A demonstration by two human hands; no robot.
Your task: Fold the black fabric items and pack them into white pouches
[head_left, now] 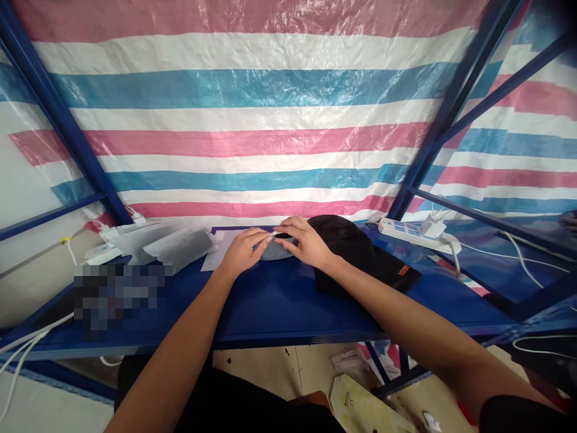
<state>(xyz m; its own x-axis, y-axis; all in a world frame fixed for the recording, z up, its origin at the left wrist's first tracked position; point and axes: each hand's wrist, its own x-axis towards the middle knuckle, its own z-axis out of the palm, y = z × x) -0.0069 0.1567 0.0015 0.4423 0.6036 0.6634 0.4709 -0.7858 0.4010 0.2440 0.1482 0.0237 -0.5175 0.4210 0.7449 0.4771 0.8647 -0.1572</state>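
Note:
Between my hands, low over the blue shelf, is a grey pouch-like thing (274, 251) with a dark patch at its upper edge; its exact kind does not show. My left hand (246, 249) pinches its left upper edge with thumb and fingers. From the other side, my right hand (305, 242) has its fingers closed on the right part of the same edge. A black cloth bag (347, 246) with orange lettering lies flat just right of my right hand. Partly behind my left hand is a white sheet (214, 255).
Translucent grey plastic bags (180, 246) stand to the left, near a blurred-out patch (121, 294). A white power strip (417, 234) with plugs and cables sits at right. Blue posts (433, 138) frame a striped tarpaulin (252, 90). Below, a yellow box (365, 406) lies on the floor.

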